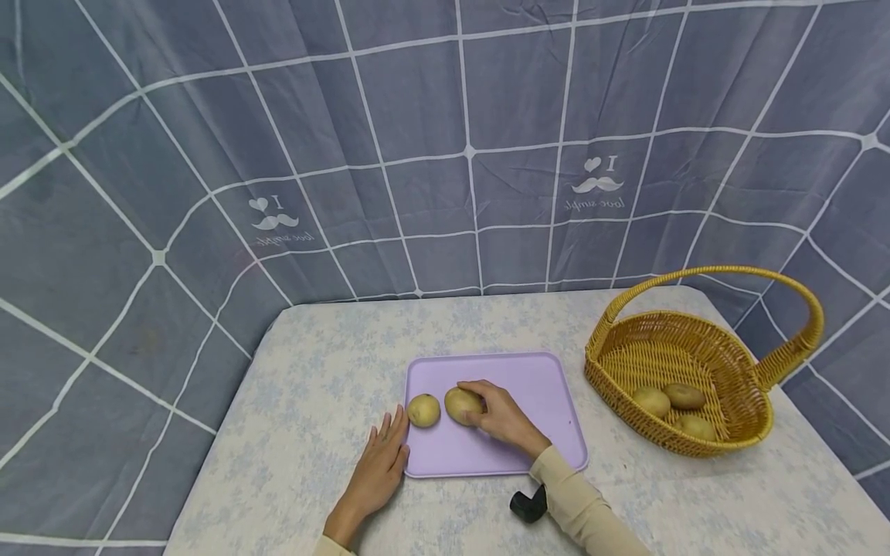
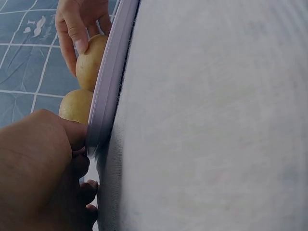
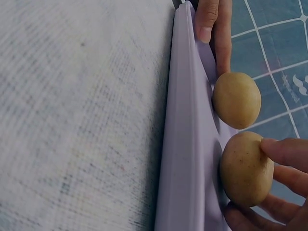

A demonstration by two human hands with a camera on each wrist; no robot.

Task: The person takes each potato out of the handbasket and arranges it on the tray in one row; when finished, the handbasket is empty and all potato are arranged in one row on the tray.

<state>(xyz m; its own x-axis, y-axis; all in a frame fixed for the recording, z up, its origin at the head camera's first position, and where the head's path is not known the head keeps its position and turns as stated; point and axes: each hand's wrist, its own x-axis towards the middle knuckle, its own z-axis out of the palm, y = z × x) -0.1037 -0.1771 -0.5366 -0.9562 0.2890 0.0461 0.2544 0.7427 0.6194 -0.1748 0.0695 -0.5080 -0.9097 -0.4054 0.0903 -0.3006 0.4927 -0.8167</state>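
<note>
Right hand point(image 1: 502, 417) grips 1 potato point(image 1: 460, 405) on lilac tray point(image 1: 518, 378), left hand point(image 1: 378, 466), fingers extended, seemingly touches tray's edge; a slipping grip could roll it into the 2nd potato point(image 1: 423, 411).

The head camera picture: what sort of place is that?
Maybe a little indoor work corner, though I can't be sure. Grey-blue fabric with white grid lines hangs around a pale, blue-patterned tabletop, where a lilac rectangular tray lies.
</note>
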